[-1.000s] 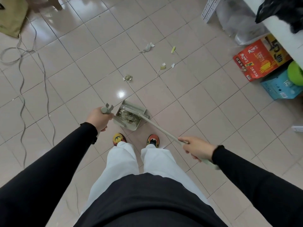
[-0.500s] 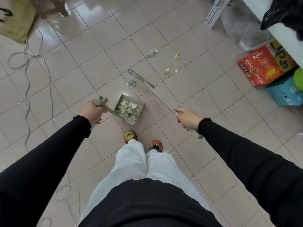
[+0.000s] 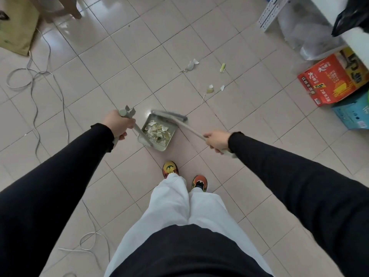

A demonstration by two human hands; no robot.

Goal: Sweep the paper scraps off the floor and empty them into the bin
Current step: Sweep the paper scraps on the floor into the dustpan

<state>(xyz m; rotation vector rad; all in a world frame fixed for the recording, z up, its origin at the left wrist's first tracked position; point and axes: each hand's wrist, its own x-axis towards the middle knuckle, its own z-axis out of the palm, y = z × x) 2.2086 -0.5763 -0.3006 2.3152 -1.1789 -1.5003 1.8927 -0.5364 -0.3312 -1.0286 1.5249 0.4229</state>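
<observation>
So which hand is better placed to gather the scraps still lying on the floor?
The right hand. It grips the broom, whose head sits at the dustpan mouth, nearest the loose scraps ahead. The left hand is busy steadying the dustpan handle.

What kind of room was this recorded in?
Probably a lived-in home or small storeroom: a glossy tiled floor, printed cartons stacked by a white counter, and loose cables trailing across the tiles.

Broom head [image 3: 169, 115] drawn back against dustpan [image 3: 157, 132] mouth, stray crumpled scrap gone from floor
</observation>
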